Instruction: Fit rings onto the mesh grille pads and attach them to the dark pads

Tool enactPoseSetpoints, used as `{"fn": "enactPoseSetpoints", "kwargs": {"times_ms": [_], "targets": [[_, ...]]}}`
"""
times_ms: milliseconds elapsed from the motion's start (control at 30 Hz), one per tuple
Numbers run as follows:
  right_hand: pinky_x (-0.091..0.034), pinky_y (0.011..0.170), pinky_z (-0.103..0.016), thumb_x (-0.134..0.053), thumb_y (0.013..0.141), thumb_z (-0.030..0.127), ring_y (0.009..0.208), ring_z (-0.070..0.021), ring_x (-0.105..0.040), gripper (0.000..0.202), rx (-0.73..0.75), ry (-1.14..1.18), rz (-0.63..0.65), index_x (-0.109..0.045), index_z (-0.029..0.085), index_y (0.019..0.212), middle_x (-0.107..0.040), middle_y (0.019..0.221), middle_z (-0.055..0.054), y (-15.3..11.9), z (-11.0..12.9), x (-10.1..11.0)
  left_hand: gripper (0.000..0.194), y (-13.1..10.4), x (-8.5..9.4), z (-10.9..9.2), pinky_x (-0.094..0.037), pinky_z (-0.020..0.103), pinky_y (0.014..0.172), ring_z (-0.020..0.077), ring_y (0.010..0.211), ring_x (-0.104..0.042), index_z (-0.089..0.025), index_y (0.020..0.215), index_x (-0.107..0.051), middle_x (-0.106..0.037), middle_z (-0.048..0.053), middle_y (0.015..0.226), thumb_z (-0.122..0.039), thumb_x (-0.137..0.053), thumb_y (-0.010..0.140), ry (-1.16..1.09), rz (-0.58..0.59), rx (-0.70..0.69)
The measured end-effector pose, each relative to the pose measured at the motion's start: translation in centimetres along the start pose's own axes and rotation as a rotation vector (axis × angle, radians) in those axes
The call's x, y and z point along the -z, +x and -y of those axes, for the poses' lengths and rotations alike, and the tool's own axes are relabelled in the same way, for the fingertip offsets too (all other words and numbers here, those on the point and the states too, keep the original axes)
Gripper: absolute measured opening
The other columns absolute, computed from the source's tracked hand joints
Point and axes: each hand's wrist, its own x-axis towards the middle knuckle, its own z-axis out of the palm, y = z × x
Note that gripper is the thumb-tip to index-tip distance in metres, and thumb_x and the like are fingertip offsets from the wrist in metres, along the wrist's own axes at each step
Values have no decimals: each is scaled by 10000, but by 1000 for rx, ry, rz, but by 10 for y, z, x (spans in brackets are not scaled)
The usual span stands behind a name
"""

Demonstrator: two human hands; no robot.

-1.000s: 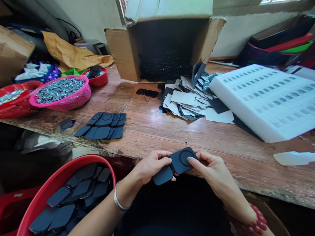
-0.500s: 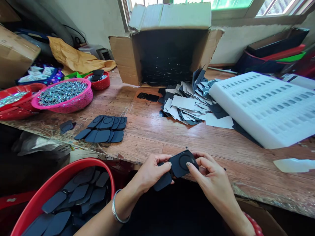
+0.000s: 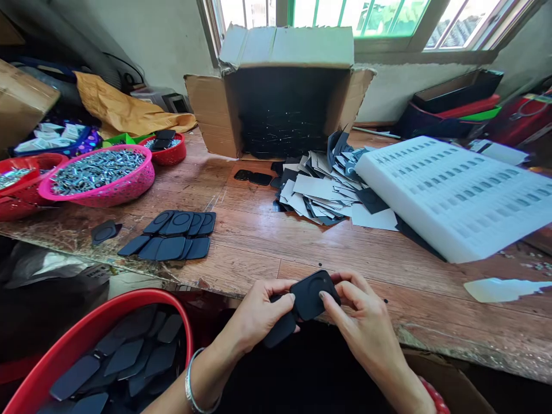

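Left hand (image 3: 259, 316) grasps the black two-panel case (image 3: 302, 309); right hand (image 3: 360, 313) pinches its ringed panel (image 3: 311, 296). Over the past second the panel darkens, apparently tilting; both grips persist, indicating handling continues. Location: near edge of bench (image 3: 245, 270), similar cases (image 3: 171, 248) lying leftward.

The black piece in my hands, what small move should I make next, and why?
Perhaps have the right hand press its thumb gently across the upper panel: that thumb rests on its face, fingers at its outer edge, and the left hand grips near where it meets the lower panel, so it seems steady enough.
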Motion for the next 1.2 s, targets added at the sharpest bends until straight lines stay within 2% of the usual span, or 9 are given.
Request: {"fn": "enactPoseSetpoints", "kwargs": {"times_ms": [133, 300, 467, 567, 700, 833, 967, 1200], "targets": [[-480, 564, -247, -527, 949, 302, 687, -149, -624, 306, 12, -93, 45, -510, 208, 658, -584, 884, -56, -1, -1, 2, 395, -2, 0, 1, -555, 199, 571, 104, 620, -615, -178, 1147, -739, -703, 38, 791, -378, -665, 816, 28, 11, -3], [-433, 556, -284, -431, 1009, 419, 623, -154, -591, 361, 44, -327, 124, -539, 209, 737, -568, 840, -39, -6, -2, 8, 358, -4, 1, 6, -562, 211, 601, 102, 648, -599, -196, 1122, -751, -684, 24, 803, -403, -659, 844, 35, 67, -19], [-372, 539, -288, -353, 1014, 535, 605, -161, -565, 469, 180, -529, 66, -554, 211, 740, -573, 749, -27, -7, -2, 13, 400, -5, 1, 9, -587, 257, 623, 128, 658, -631, -185, 1127, -746, -693, 35, 788, -425, -704, 809, -36, 81, 32], [-359, 553, -289, -386, 1017, 507, 572, -151, -529, 450, 262, -541, 5, -534, 211, 712, -541, 674, -8, -5, -2, 13, 419, -5, 0, 9, -591, 271, 628, 148, 656, -657, -175, 1137, -739, -702, 45, 753, -419, -718, 797, -103, 78, 63], [-367, 567, -286, -420, 1017, 478, 583, -149, -531, 403, 284, -501, -38, -521, 212, 732, -529, 675, -2, -5, -1, 12, 439, -6, -2, 10, -587, 260, 619, 148, 645, -666, -174, 1136, -740, -707, 47, 737, -428, -738, 778, -150, 81, 73], [-409, 596, -290, -432, 1019, 444, 669, -171, -571, 319, 210, -416, 14, -534, 203, 837, -562, 784, -30, -10, 3, 13, 454, -7, -5, 10, -570, 232, 604, 126, 622, -649, -186, 1150, -741, -721, 49, 797, -454, -733, 783, -126, 28, 2], [-449, 653, -306, -435, 1024, 299, 769, -190, -600, 176, 120, -338, 8, -549, 205, 928, -586, 885, -48, -15, 6, 13, 430, -7, -11, 12, -589, 251, 665, 145, 734, -644, -210, 1161, -744, -736, 60, 977, -452, -721, 807, -70, -47, -101], [-499, 779, -352, -513, 984, 212, 843, -205, -629, 77, 158, -308, -240, -588, 203, 969, -627, 896, -54, -14, 9, 8, 487, -5, -22, 22, -611, 297, 709, 201, 833, -656, -222, 1226, -712, -734, 61, 1072, -486, -714, 816, -110, -107, -142]]}}
